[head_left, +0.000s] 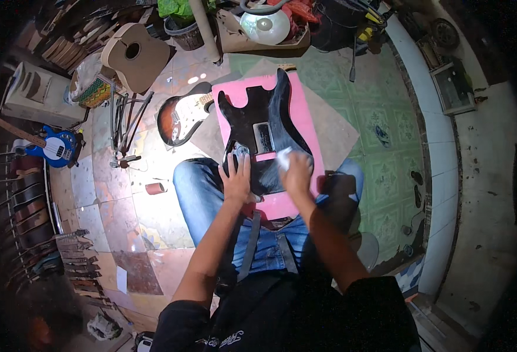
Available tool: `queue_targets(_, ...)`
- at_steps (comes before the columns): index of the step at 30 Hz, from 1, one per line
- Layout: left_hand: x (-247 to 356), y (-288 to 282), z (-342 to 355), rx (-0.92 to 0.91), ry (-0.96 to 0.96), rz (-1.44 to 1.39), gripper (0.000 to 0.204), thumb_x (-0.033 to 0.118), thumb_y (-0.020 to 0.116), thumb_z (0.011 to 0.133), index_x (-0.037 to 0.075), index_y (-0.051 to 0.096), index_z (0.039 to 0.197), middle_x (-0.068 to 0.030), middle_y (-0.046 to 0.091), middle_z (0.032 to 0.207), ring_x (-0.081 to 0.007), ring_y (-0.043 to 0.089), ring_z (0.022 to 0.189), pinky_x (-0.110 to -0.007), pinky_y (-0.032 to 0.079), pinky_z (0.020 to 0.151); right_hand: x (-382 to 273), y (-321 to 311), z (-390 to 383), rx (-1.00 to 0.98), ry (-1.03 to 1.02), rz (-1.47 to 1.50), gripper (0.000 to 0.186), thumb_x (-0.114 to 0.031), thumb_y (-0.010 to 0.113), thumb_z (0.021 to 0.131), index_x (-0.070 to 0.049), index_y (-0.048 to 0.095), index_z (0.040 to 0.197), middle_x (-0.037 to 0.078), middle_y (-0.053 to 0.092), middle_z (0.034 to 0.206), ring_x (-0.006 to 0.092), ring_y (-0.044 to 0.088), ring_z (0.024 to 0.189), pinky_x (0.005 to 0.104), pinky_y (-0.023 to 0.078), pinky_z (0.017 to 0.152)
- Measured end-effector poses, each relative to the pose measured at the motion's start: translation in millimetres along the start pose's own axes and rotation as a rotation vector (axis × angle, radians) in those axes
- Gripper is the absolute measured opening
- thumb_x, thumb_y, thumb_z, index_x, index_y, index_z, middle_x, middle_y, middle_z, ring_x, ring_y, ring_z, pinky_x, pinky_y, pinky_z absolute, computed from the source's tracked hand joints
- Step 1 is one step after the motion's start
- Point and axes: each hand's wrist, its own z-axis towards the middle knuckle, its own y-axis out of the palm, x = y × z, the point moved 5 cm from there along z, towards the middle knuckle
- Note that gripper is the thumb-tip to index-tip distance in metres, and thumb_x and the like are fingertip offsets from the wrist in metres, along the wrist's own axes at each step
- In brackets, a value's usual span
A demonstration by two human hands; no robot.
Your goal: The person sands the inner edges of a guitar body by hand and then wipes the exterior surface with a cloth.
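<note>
A black electric guitar body point(281, 120) lies flat on a pink board point(303, 111) over my lap, its two horns pointing away from me. Hazy whitish marks cover part of its dark surface, mostly along the right side and near edge. My left hand point(236, 180) rests on the near left part of the body, fingers spread and pressed flat. On the near right part, my right hand point(297, 176) grips a crumpled white cloth or wad point(283, 157) against the surface. Motion blurs that hand a little, and its fingertips are partly hidden.
A sunburst electric guitar point(179, 120) lies on the tiled floor beside the board. An unfinished acoustic guitar body point(118, 61), metal stands point(118, 126) and a blue bass guitar point(59, 146) are at left. A reddish-brown roll point(155, 188) lies near my left knee.
</note>
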Motion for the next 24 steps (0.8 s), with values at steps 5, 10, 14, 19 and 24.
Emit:
queue_targets(5, 4, -10, -2, 0.012, -0.007, 0.051, 0.149, 0.045, 0.096, 0.046, 0.01, 0.014, 0.165, -0.007, 0.027, 0.168, -0.0399, 0.011, 0.158, -0.07, 0.017, 0.12, -32, 6, -50, -0.164, -0.342, 0.181, 0.043, -0.021, 0.08, 0.077, -0.011, 0.062, 0.115, 0.019, 0.057, 0.12, 0.0413, 0.055, 0.113, 0.0535, 0.044, 0.091)
queue_targets(10, 7, -32, -2, -0.093, 0.019, -0.125, 0.158, 0.054, 0.096, 0.039, 0.005, 0.013, 0.164, -0.0097, 0.028, 0.167, -0.0423, 0.012, 0.157, -0.072, 0.018, 0.118, 32, -19, 26, 0.137, -0.027, 0.128, 0.043, -0.023, 0.079, 0.079, -0.007, 0.059, 0.113, 0.019, 0.057, 0.113, 0.0431, 0.054, 0.109, 0.0546, 0.044, 0.09)
queue_targets(14, 0, -15, -1, -0.048, -0.014, -0.077, 0.157, 0.054, 0.098, 0.039, 0.009, 0.015, 0.164, -0.0095, 0.03, 0.166, -0.0399, 0.014, 0.157, -0.071, 0.018, 0.118, -16, -4, -30, -0.073, -0.123, 0.037, 0.043, -0.014, 0.077, 0.076, -0.011, 0.062, 0.117, 0.019, 0.056, 0.117, 0.0404, 0.053, 0.113, 0.0522, 0.043, 0.093)
queue_targets(19, 7, -31, 0, -0.106, -0.008, -0.154, 0.16, 0.055, 0.098, 0.035, 0.008, 0.017, 0.164, -0.0117, 0.03, 0.166, -0.0407, 0.015, 0.156, -0.072, 0.019, 0.118, 19, -4, -43, -0.126, -0.179, -0.003, 0.045, -0.022, 0.078, 0.078, -0.008, 0.061, 0.117, 0.017, 0.057, 0.116, 0.0392, 0.056, 0.108, 0.0519, 0.044, 0.089)
queue_targets(24, -2, -13, -3, -0.017, -0.001, -0.062, 0.161, 0.057, 0.098, 0.034, 0.007, 0.016, 0.164, -0.0118, 0.031, 0.166, -0.0418, 0.016, 0.156, -0.071, 0.019, 0.118, 43, -28, -4, 0.066, 0.031, 0.009, 0.039, -0.023, 0.076, 0.081, -0.009, 0.06, 0.114, 0.016, 0.059, 0.116, 0.0376, 0.056, 0.109, 0.0523, 0.044, 0.09)
